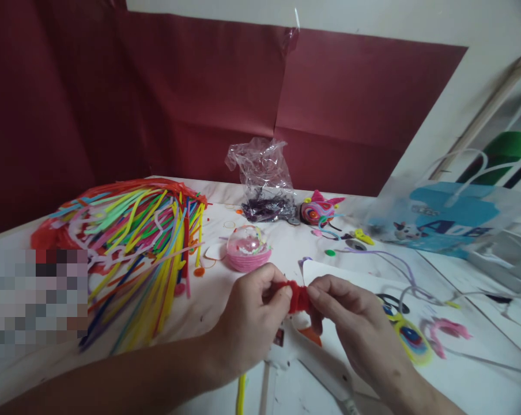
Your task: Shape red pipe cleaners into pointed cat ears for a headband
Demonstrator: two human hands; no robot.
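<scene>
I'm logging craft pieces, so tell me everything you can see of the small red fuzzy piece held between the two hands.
The small red fuzzy piece looks like chenille pipe-cleaner material, bright red and bunched or coiled into a short compact wad. It is held above the white table, roughly level, pinched at its left end by the left hand and at its right end by the right hand. Fingers cover part of it, so its exact shape and length cannot be told. Nothing else touches it.
</scene>
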